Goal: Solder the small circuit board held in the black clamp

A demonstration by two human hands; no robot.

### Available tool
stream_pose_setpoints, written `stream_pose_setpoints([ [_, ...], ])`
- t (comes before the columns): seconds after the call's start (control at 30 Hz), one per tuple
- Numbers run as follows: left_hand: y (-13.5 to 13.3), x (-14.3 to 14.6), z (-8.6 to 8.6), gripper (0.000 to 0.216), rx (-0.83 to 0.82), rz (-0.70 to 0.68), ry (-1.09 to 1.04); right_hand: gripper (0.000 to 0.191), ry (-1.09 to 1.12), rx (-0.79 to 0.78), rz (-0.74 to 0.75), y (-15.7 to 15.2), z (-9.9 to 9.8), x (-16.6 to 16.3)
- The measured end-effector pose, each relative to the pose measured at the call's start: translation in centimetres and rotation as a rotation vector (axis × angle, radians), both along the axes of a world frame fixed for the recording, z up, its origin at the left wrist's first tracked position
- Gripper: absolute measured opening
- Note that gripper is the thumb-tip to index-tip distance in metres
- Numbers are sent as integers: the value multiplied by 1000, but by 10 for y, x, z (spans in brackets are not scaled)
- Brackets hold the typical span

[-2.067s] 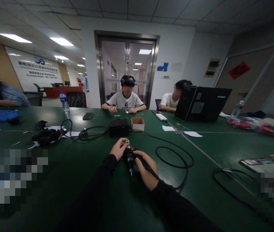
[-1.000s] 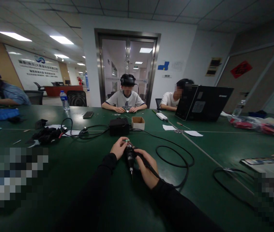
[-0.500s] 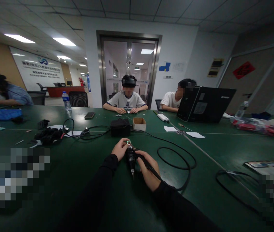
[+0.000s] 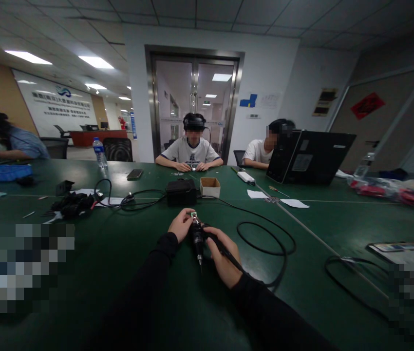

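R hand (image 4: 222,258) wrapped around a black corded tool (image 4: 197,239), grip pressed tight on the handle; tool's metal tip points back toward the wearer, just off the bench (image 4: 119,263). L hand (image 4: 180,225) sits right beside the tool's far end, fingertips pinching a small green-and-white part (image 4: 193,214) against that end. Part is too small to tell what it is, prob a tiny circuit board. Both hands close together, nearly touching at the tool. Black sleeves on both arms.

Tool's cable (image 4: 265,239) leaves the R grip, loops on the bench to the right of it, then runs away toward a black box (image 4: 181,191) just beyond the L grip. Small open cardboard box (image 4: 209,186) next to the black box, to the right. More black cable and a heap of black gear (image 4: 73,204) well to the left of the L grip. Phone (image 4: 134,174) and water bottle (image 4: 100,152) farther out, same side. White paper slips (image 4: 294,203) and a screwdriver (image 4: 276,190) out past the R grip to the right; open laptop (image 4: 309,157) behind those.

3 other ppl at the bench: one straight across w/ a head-mounted rig, hands on the bench; one behind the laptop; one at far left in a blue shirt. All well apart from the wearer's hands.
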State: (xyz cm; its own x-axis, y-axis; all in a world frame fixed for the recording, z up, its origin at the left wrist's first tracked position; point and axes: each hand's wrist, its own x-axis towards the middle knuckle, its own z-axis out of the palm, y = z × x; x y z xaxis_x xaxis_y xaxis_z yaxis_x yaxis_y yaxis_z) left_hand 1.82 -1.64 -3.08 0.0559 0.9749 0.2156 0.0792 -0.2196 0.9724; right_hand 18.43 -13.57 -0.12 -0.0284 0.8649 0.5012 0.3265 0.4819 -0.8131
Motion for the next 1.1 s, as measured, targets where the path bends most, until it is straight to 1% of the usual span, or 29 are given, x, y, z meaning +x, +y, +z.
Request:
stream_pose_setpoints([
  [0.23, 2, -2, -4, 26, 9, -24, -10, 26, -7, 10, -3, -1, 5, 0],
  [0.4, 5, -3, -8, 25, 33, -38, -13, 26, -6, 18, -1, -1, 3, 0],
  [0.6, 2, -3, -5, 28, 51, -27, 14, 26, -2, 5, -3, 0, 2, 0],
  [0.77, 1, -2, -3, 28, 57, -38, -4, 26, 8, 12, -8, 0, 1, -1],
  [0.97, 3, -3, -7, 29, 60, -19, 18, 26, 38, 44, -68, 0, 2, -1],
  [1.1, 3, -4, -8, 28, 71, -15, 31, 26, 33, 24, -58, 0, 2, 0],
])
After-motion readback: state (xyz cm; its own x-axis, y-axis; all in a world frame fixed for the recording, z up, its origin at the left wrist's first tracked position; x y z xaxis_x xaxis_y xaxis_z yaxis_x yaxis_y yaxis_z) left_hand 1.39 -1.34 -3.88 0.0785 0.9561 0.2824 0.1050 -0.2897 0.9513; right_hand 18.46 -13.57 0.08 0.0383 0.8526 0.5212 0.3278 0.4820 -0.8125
